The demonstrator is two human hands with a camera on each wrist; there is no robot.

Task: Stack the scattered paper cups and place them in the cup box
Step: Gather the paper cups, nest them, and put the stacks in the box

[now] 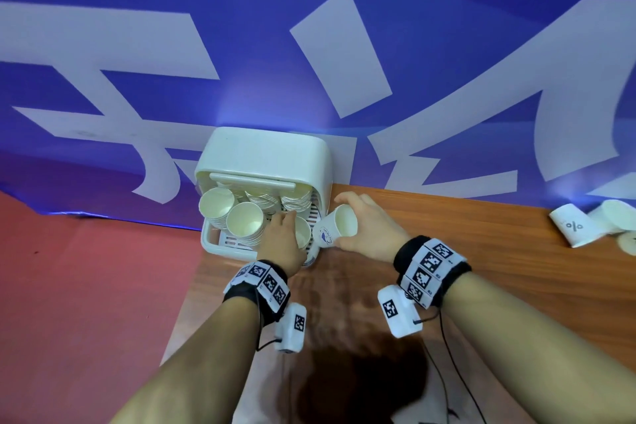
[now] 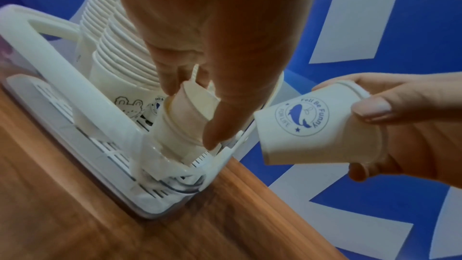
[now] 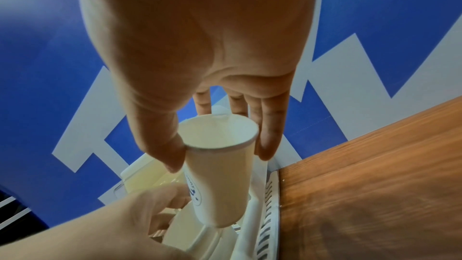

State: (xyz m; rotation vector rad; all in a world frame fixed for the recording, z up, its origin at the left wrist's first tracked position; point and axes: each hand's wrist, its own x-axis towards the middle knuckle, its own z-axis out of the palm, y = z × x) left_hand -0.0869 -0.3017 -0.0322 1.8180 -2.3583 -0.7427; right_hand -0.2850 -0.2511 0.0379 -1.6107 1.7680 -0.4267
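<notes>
At frame centre, the cup box holds four cup stacks. The left hand grips a fifth stack in the box; the right hand's fingers clasp one paper cup beside it. Two loose cups lie at the counter's right edge.

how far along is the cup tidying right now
Mostly done: several tall stacks of cups already stand in the cup box. In hand: the left hand grips a short stack at the box's front right corner, while the right hand holds a whale-logo cup tilted beside it, not yet nested. Left: loose cups lie at the table's far right.
</notes>
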